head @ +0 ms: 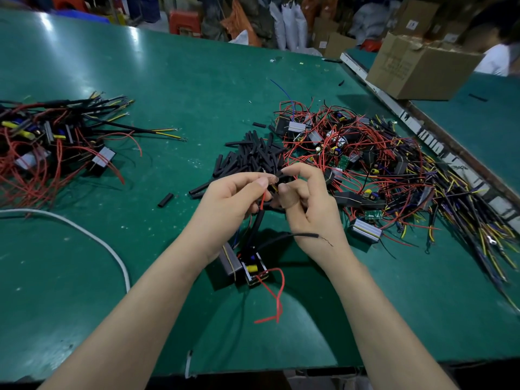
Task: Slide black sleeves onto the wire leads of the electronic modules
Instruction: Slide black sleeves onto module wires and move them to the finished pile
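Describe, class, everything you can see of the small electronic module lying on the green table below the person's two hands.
The small electronic module is a box-like part with a grey metal-looking side and an open black end showing yellow and blue components. It lies tilted on the green table, between the forearms. A thin red wire loops from its near end. Black-sleeved leads rise to the left hand and right hand, which pinch them.

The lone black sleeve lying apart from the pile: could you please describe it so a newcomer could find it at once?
Start at the green table and find the pile of black sleeves at its centre. Look left of the pile's near end, toward the white cable. The lone black sleeve lies there by itself on bare green, touching nothing.
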